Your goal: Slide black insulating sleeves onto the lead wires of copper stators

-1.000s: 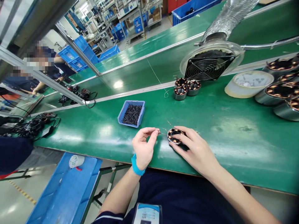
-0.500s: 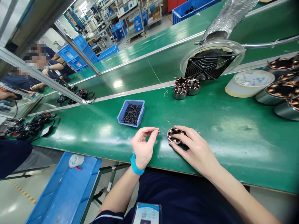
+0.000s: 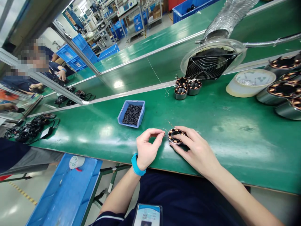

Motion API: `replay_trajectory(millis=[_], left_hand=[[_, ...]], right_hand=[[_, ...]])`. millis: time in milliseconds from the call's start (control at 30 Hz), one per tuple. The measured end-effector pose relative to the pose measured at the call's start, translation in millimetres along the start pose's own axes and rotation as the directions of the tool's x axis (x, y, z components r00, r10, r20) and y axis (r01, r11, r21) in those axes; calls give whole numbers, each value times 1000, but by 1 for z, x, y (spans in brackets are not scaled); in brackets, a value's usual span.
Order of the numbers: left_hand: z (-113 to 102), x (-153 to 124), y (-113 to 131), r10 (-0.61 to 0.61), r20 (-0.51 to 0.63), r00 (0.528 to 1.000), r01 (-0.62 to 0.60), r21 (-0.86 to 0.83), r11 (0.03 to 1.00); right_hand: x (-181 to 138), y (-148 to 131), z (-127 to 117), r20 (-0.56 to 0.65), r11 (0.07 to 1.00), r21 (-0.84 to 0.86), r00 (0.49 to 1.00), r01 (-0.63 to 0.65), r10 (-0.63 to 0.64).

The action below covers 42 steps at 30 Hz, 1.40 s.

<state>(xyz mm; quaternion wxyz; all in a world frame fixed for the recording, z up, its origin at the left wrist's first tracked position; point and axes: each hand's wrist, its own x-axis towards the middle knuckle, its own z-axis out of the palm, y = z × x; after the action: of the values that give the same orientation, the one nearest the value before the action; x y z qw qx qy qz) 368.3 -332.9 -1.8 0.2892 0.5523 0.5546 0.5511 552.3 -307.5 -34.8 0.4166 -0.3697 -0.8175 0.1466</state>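
My right hand [image 3: 196,147] is closed round a motor stator [image 3: 176,137], a metal ring with copper windings, on the green bench. Its fingers press on the rim and reach into the centre. Thin wire leads [image 3: 170,123] stick up from the stator's left side. My left hand [image 3: 150,146] pinches a tiny black sleeve [image 3: 165,135] between thumb and index finger, close beside the stator on its left; the fingertips mostly hide it and the wire there. A blue tray [image 3: 120,121] behind my left hand holds many short black sleeves [image 3: 132,114].
Three small stators [image 3: 181,92] stand under a fan hood [image 3: 210,67]. At right are a tape roll [image 3: 250,83] and larger stators [image 3: 284,91]. Black cables [image 3: 29,130] lie at far left, near co-workers. A blue bin [image 3: 63,191] stands below the bench edge.
My left hand has moved right, bringing its pinched fingertips and the black sleeve up close to the stator. My right hand stays on the stator. A co-worker's arm at the back left has shifted.
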Motion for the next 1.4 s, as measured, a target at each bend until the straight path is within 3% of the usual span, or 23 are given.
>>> replay_trajectory(millis=[233, 433, 567, 700, 967, 1233, 1300, 1400], left_hand=[[-1, 6, 4, -173, 46, 984, 177, -91, 980], [-2, 9, 2, -202, 163, 966, 224, -134, 965], [0, 12, 1, -239, 125, 963, 258, -169, 951], [0, 13, 1, -209, 56, 976, 215, -155, 964], [1, 10, 5, 30, 107, 994, -34, 36, 999], [5, 15, 13, 302, 147, 942, -329, 213, 920], [2, 18, 12, 313, 93, 945, -326, 208, 922], [-5, 26, 7, 200, -13, 980, -195, 165, 967]], right_hand=[[-1, 0, -1, -3, 1000, 5, 1000, -3, 3], [-1, 0, -1, 1, 1000, 5, 1000, -3, 3], [0, 1, 0, 1, 1000, 3, 1000, 0, 0], [0, 0, 0, 7, 1000, 0, 1000, 0, 0], [-1, 0, 0, 8, 1000, -1, 1000, 3, -3], [0, 1, 0, 6, 1000, -3, 1000, 11, -11], [0, 1, 1, 12, 1000, -4, 1000, 8, -8], [0, 1, 1, 13, 1000, -7, 1000, 10, -10]])
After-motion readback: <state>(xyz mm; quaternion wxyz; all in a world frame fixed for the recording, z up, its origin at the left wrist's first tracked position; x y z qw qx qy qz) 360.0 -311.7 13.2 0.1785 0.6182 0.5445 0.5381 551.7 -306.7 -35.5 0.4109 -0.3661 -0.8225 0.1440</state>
